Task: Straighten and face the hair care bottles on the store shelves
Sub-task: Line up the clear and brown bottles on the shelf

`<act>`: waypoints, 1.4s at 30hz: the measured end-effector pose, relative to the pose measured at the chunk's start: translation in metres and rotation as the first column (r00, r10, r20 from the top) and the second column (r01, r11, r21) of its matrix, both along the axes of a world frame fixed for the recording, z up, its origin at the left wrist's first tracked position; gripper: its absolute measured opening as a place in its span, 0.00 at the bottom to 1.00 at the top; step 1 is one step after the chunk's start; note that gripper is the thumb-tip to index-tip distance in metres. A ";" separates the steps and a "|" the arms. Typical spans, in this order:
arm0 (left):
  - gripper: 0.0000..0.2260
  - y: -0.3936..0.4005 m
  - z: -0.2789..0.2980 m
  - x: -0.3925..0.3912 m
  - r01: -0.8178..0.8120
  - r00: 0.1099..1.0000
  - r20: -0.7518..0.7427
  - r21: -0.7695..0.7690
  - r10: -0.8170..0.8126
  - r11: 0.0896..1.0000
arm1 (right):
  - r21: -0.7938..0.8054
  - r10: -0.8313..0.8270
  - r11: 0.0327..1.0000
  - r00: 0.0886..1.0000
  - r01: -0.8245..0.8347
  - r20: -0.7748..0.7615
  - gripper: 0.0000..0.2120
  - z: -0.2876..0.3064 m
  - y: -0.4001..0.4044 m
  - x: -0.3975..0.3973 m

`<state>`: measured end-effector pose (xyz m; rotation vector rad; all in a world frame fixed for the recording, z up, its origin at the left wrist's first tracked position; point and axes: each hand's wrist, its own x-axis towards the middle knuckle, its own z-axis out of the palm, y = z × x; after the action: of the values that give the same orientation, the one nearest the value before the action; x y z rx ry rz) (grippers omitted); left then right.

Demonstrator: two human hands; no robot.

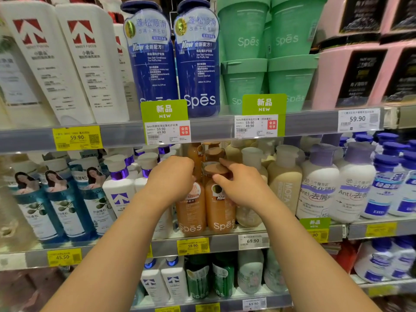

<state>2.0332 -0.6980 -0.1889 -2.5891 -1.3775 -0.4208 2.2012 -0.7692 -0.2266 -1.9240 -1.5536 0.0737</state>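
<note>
Two orange Spes bottles stand side by side at the front of the middle shelf. My left hand is wrapped around the upper part of the left orange bottle, hiding its cap. My right hand grips the neck of the right orange bottle, thumb and finger pinching below its brown cap. Both labels face outward. More orange bottles stand behind them.
White bottles with purple collars stand left of the orange ones, beige bottles and white Anti-dandruff bottles to the right. Above sit blue Spes bottles and green tubs. Price tags hang off the upper shelf edge.
</note>
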 end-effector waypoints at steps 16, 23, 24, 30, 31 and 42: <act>0.12 -0.081 -0.018 0.030 0.170 0.800 0.554 0.160 -0.231 0.972 | 0.249 0.190 0.964 0.900 -0.095 -0.391 0.07 0.026 -0.077 0.032; 0.13 -0.098 -0.023 0.029 0.140 0.715 0.676 0.112 -0.179 0.984 | 0.221 0.341 0.936 0.865 -0.275 -0.368 0.11 0.034 -0.087 0.039; 0.14 -0.100 -0.025 0.030 0.120 0.720 0.674 0.114 -0.166 0.986 | 0.212 0.364 0.929 0.853 -0.303 -0.375 0.12 0.034 -0.085 0.038; 0.18 -0.116 -0.039 0.016 -0.055 0.695 0.719 0.051 0.002 0.997 | 0.209 0.491 0.871 0.785 -0.445 -0.376 0.15 0.029 -0.075 0.023; 0.19 -0.119 -0.041 0.009 -0.093 0.688 0.725 0.026 0.046 0.995 | 0.207 0.513 0.858 0.774 -0.470 -0.371 0.15 0.027 -0.072 0.019; 0.11 -0.166 -0.054 -0.071 -0.334 0.650 0.700 -0.089 0.297 0.938 | 0.103 0.633 0.721 0.592 -0.685 -0.499 0.12 0.006 -0.066 -0.057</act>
<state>1.9620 -0.8641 -0.2432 -2.1209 -1.9548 -1.4779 2.1445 -0.8353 -0.2206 -1.1241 -1.8066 0.9279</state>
